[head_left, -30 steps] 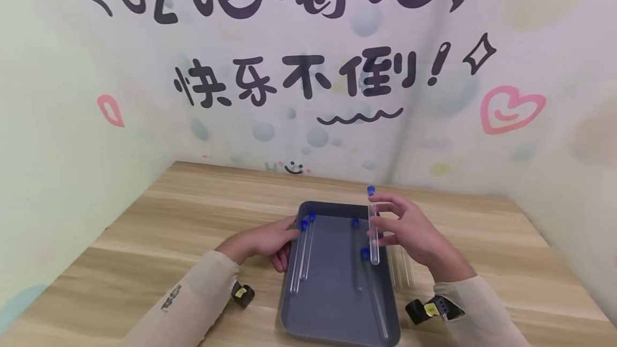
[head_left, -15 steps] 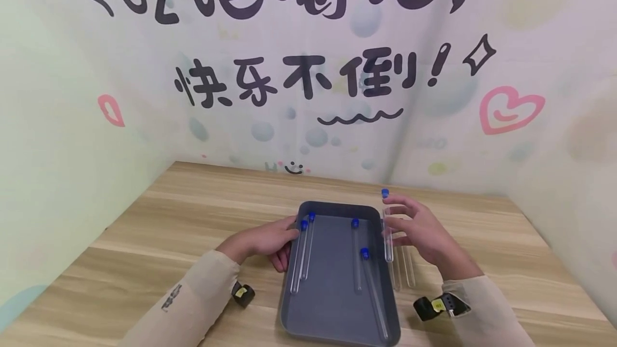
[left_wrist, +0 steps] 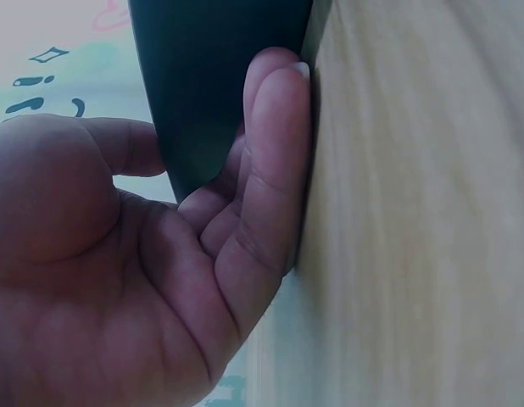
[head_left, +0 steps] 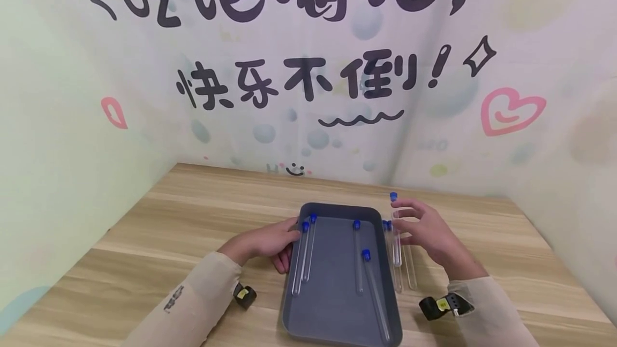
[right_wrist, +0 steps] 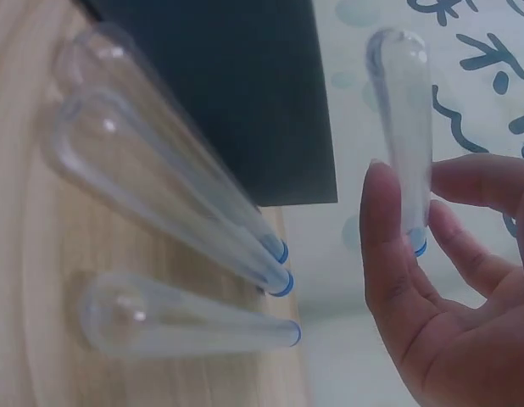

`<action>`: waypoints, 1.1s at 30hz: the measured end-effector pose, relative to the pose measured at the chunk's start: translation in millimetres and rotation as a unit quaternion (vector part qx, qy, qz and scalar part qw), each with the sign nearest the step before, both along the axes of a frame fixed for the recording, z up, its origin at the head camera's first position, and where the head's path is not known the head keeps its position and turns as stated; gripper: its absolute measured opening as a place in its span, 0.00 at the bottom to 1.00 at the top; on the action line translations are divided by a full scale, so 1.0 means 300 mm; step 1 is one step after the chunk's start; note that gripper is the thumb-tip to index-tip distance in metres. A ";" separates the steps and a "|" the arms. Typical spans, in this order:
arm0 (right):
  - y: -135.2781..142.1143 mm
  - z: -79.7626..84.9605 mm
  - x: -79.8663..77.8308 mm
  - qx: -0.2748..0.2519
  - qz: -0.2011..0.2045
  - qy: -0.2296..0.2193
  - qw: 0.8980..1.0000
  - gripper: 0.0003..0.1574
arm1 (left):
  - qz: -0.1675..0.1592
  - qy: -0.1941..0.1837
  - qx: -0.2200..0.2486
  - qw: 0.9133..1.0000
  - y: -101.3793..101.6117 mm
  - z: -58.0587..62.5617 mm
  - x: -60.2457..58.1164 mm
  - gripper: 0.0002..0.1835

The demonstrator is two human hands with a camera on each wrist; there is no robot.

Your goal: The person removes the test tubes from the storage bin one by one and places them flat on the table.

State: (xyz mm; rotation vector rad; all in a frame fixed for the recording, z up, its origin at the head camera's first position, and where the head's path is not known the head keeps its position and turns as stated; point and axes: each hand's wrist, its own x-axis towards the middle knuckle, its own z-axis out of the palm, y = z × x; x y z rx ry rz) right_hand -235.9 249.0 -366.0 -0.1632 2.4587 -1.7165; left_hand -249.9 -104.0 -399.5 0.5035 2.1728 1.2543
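My right hand (head_left: pixel 426 232) pinches a clear test tube (head_left: pixel 397 250) with a blue cap between thumb and fingers, cap upward. It is held just beyond the right wall of a grey tray (head_left: pixel 332 315), above test tubes (right_wrist: pixel 177 191) lying on the table; three show in the right wrist view. My left hand (head_left: pixel 267 242) grips the tray's left side, thumb at the rim and fingers curled against the outer wall (left_wrist: pixel 203 76). Inside the tray, two capped tubes (head_left: pixel 308 253) lie along the left and two more (head_left: pixel 376 296) toward the right.
The tray stands on a wood-grain table (head_left: pixel 217 191). Behind it hangs a pale backdrop (head_left: pixel 270 138) with black lettering, and more pale panels rise at both sides. Each wrist wears a black camera strap.
My right hand has carried the test tube rightward, from over the tray's right edge to above the tubes on the table. The left hand keeps its place on the tray.
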 end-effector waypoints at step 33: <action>0.100 -0.042 -0.028 0.100 -0.015 0.007 0.995 0.29 | 0.000 -0.004 0.004 1.000 0.000 -0.004 -0.004 0.28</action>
